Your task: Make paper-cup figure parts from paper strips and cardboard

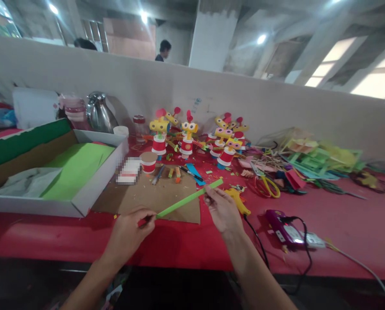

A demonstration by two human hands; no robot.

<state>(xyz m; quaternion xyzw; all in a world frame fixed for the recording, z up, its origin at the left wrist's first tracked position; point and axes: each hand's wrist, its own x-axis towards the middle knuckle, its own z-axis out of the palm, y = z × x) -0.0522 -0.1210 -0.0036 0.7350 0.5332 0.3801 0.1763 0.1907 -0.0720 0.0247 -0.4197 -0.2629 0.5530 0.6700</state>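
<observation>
A narrow light-green paper strip (186, 200) is stretched between my two hands, slanting up to the right. My left hand (130, 230) pinches its lower end between thumb and fingers. Toward its upper end, my right hand (223, 211) grips the strip, with the tip sticking out past the fingers. Beneath it lies a brown cardboard sheet (124, 200) bearing pens (159, 175), small orange pieces (177, 174) and a red-and-white paper cup (148, 162). Just beyond my right hand rests a yellow glue gun (238, 200).
An open box (58, 209) with green paper (79, 168) stands at left. Several paper-cup figures (187, 144) line the back by the wall. Yellow-handled scissors (268, 183), paper scraps (318, 155) and a purple power strip (285, 228) with cords lie at right. A metal jug (101, 114) stands behind the box.
</observation>
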